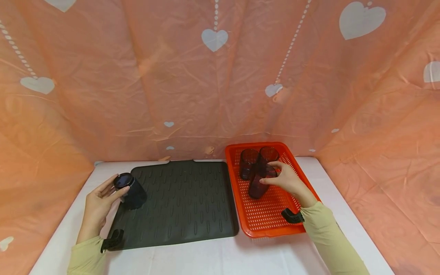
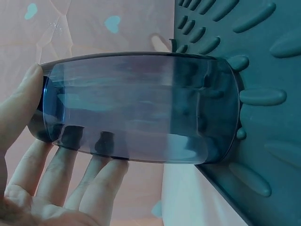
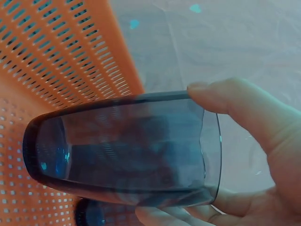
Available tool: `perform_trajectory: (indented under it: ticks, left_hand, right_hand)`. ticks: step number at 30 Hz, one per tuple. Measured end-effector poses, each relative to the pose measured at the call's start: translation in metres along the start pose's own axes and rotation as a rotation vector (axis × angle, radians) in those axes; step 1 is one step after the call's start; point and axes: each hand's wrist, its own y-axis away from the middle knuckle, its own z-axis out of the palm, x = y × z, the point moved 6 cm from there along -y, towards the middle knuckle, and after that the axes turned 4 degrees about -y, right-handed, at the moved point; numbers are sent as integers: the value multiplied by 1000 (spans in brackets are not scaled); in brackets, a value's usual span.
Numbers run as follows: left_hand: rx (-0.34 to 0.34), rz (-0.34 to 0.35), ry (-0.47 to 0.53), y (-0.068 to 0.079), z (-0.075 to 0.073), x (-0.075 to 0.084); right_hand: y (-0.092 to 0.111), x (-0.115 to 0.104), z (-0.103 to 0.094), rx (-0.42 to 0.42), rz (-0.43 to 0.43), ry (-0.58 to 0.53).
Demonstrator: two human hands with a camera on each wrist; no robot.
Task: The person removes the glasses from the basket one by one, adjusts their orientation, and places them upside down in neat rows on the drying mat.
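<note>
- Dark, see-through glass tumbler point(image 1: 135, 194): my left hand point(image 1: 97, 204) pinches its base, apparently to keep the rim free toward the ridged dark-grey mat point(image 1: 185, 202).
- Matching tilted tumbler point(image 1: 258, 186): my right hand point(image 1: 288, 181) grips its rim, probably because that end is uppermost.
- Orange-red perforated plastic basket point(image 1: 268, 217): holds that one and two more dark tumblers point(image 1: 248, 166).

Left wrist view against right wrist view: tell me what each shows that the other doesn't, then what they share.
Only the left wrist view shows the left hand, the glass it holds, and the dark mat.

Only the right wrist view shows the right hand, the tilted glass it holds, part of a lower glass, and the basket.

Both show a hand gripping a see-through glass, with the heart-patterned curtain behind.
</note>
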Motion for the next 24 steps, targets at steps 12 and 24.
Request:
perform_trajectory:
  ticks: [12,24]
  left_hand:
    - [5,7,-35,1,-1,1]
    - [1,8,11,0,0,-1]
  right_hand:
    - [11,-19,-21,43,-40,-45]
    - [19,-30,-30,43,-44,-116]
